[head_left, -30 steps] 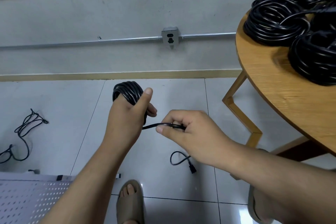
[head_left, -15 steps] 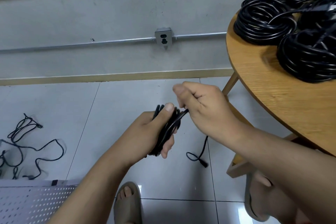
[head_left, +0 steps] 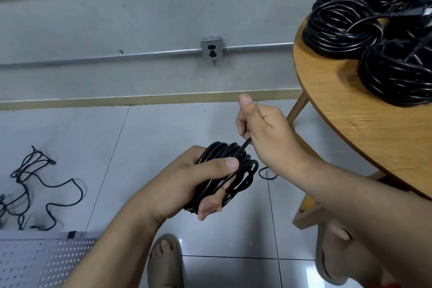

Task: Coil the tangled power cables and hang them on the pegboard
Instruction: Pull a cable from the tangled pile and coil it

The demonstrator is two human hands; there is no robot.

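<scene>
My left hand (head_left: 187,184) grips a coil of black power cable (head_left: 236,168) held over the tiled floor, thumb laid across its loops. Just above it, my right hand (head_left: 264,133) is curled round the cable's free strand, which runs taut from the fist down to the coil. A short loop of that cable (head_left: 266,174) shows below my right wrist. A tangled black cable (head_left: 39,182) lies on the floor at the left. The white pegboard (head_left: 42,262) lies flat at the bottom left corner.
A round wooden table (head_left: 350,112) at the right carries several coiled black cables (head_left: 341,28). Its wooden legs (head_left: 301,213) stand close to my right arm. A metal socket box (head_left: 211,48) and conduit run along the grey wall. My sandalled feet (head_left: 166,262) stand below the hands.
My left hand has lowered and tilted the coil sideways. My right hand moved up and over it, drawing the free strand tight around the coil. The trailing end on the floor has shortened.
</scene>
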